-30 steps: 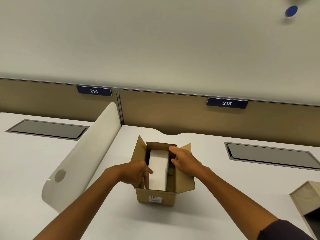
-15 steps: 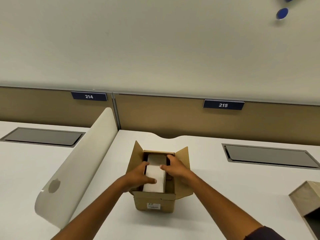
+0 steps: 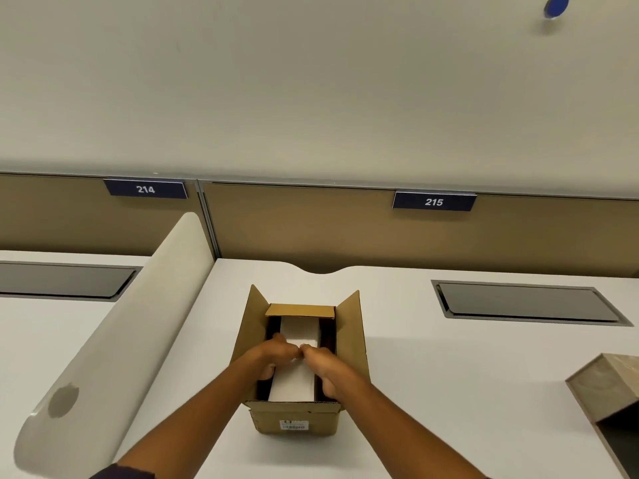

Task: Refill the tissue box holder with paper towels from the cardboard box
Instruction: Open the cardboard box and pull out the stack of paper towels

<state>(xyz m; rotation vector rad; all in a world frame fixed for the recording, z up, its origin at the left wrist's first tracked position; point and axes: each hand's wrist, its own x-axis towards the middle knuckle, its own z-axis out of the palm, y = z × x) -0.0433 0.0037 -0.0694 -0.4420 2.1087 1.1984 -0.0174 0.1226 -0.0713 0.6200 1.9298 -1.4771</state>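
Observation:
An open brown cardboard box (image 3: 297,421) stands on the white desk in front of me, flaps up. Inside it sits a white stack of paper towels (image 3: 298,331). My left hand (image 3: 273,356) and my right hand (image 3: 325,366) reach into the box from above, one on each side of the stack, fingers curled around its top, thumbs nearly touching over the middle. The fingertips are hidden inside the box. The grey-brown tissue box holder (image 3: 608,388) lies at the right edge of the view, its dark opening facing me.
A curved white divider panel (image 3: 114,344) rises at the left of the desk (image 3: 432,382). Dark recessed cable hatches (image 3: 525,302) lie at the right and far left. A tan partition with plates 214 and 215 (image 3: 434,201) runs along the back.
Both hands have gone from the box's flaps and stack top down into the box and closed around the paper towel stack. The view has tilted down a little.

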